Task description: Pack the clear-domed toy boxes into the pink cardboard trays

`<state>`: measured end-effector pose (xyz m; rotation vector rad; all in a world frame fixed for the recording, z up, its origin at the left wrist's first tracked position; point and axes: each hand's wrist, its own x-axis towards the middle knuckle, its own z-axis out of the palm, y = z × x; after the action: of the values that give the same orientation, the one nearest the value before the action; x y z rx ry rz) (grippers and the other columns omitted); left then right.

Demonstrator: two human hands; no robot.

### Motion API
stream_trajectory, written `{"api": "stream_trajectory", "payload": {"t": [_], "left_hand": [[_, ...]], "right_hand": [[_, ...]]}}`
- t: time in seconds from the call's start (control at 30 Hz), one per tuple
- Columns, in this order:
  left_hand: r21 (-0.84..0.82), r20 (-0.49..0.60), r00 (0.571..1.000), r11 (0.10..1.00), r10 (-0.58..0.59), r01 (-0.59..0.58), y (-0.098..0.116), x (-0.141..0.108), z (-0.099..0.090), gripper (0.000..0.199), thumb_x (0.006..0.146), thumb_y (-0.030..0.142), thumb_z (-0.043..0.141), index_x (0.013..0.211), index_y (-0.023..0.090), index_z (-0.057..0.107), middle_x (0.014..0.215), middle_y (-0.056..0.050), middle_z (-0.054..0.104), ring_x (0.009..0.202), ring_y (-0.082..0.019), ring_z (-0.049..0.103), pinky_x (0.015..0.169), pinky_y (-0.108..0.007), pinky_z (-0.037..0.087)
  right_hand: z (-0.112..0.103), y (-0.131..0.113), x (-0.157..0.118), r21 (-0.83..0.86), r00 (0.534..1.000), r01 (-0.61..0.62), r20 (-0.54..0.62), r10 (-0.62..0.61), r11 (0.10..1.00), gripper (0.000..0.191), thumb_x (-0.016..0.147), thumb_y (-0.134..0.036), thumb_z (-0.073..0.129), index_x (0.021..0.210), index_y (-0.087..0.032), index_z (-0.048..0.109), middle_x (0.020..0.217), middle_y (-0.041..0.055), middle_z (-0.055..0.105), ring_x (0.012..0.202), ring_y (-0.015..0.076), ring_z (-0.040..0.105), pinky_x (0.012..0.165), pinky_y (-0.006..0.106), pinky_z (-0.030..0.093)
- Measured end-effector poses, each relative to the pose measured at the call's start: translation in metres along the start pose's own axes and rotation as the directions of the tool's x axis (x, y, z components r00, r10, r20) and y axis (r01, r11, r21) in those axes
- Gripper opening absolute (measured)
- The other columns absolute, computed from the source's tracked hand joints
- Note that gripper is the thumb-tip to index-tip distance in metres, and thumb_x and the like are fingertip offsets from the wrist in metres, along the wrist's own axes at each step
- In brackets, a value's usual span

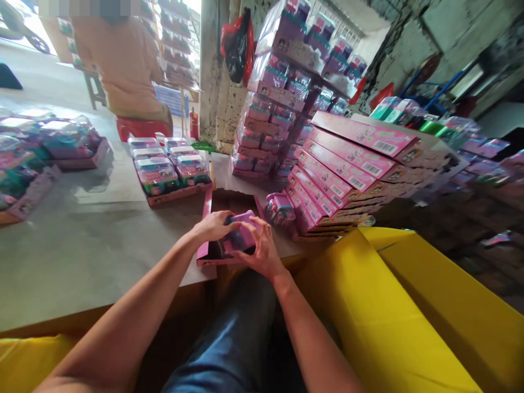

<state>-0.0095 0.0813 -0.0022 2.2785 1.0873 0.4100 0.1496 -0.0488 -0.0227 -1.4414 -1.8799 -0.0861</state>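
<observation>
A pale surface [135,256] stretches out ahead of the person, with a yellow box [360,305] standing open at the right. From here I see a leaning stack of pink cartons [352,169] behind it and a filled tray [176,183] farther off. Both bare forearms reach forward and angle inward, meeting above an open pink tray [207,252] just beyond the knees. The left hand [213,225] comes in palm down, its fingers closed on the left side of a small purple case [245,236]. The right hand [264,248] bends at the wrist, fingers arched over the right side, thumb spread low along the near edge, clamping it too. The case is held tilted within the tray's outline; whether it touches the bottom, I can't tell.
</observation>
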Motion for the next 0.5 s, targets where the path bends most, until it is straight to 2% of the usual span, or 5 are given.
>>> {"api": "stream_trajectory", "payload": {"t": [0.17, 0.3, 0.4, 0.47, 0.5], "left_hand": [[-0.086, 0.068, 0.990, 0.987, -0.127, 0.133, 0.005, 0.020, -0.011, 0.061, 0.080, 0.064, 0.053, 0.110, 0.014, 0.069, 0.100, -0.010, 0.073, 0.088, -0.024, 0.068, 0.066, -0.026, 0.047], [-0.185, 0.127, 0.979, 0.966, -0.158, 0.179, -0.001, 0.026, -0.021, 0.057, 0.079, 0.065, 0.056, 0.097, 0.014, 0.071, 0.088, -0.007, 0.072, 0.074, -0.019, 0.065, 0.056, -0.024, 0.044], [-0.299, -0.080, 0.972, 0.936, -0.221, 0.188, -0.017, 0.024, -0.033, 0.052, 0.085, 0.062, 0.051, 0.104, 0.017, 0.070, 0.093, -0.006, 0.072, 0.075, -0.017, 0.067, 0.061, -0.023, 0.048], [-0.240, -0.291, 0.897, 0.933, -0.332, 0.268, -0.033, 0.024, -0.039, 0.047, 0.088, 0.056, 0.052, 0.114, 0.020, 0.067, 0.109, -0.007, 0.071, 0.092, -0.020, 0.068, 0.075, -0.025, 0.051], [-0.173, -0.343, 0.856, 0.922, -0.387, 0.347, -0.042, 0.025, -0.040, 0.047, 0.088, 0.055, 0.053, 0.117, 0.019, 0.067, 0.116, -0.010, 0.069, 0.101, -0.023, 0.067, 0.082, -0.027, 0.052]], "right_hand": [[-0.005, 0.004, 0.006, -0.187, 0.991, 0.084, 0.116, -0.063, 0.979, 0.094, 0.071, -0.055, 0.079, 0.149, -0.022, 0.037, 0.149, 0.0129, 0.041, 0.142, 0.0311, 0.032, 0.116, 0.052, 0.030], [0.002, 0.016, 0.016, -0.225, 0.980, 0.156, 0.155, -0.122, 0.962, 0.089, 0.072, -0.046, 0.077, 0.149, -0.023, 0.038, 0.146, 0.0129, 0.046, 0.136, 0.0320, 0.039, 0.113, 0.053, 0.033], [0.007, 0.028, 0.018, -0.135, 0.988, 0.149, 0.057, -0.143, 0.979, 0.086, 0.073, -0.041, 0.076, 0.147, -0.020, 0.037, 0.141, 0.0148, 0.048, 0.132, 0.0299, 0.045, 0.112, 0.047, 0.039], [0.008, 0.035, 0.019, -0.050, 0.995, 0.065, -0.074, -0.069, 0.997, 0.084, 0.079, -0.041, 0.070, 0.149, -0.016, 0.031, 0.144, 0.0164, 0.045, 0.135, 0.0281, 0.043, 0.114, 0.045, 0.039], [0.008, 0.038, 0.020, -0.011, 0.992, 0.012, -0.123, -0.013, 1.000, 0.082, 0.083, -0.041, 0.065, 0.151, -0.015, 0.027, 0.146, 0.0173, 0.043, 0.138, 0.0277, 0.041, 0.116, 0.045, 0.037]]}}
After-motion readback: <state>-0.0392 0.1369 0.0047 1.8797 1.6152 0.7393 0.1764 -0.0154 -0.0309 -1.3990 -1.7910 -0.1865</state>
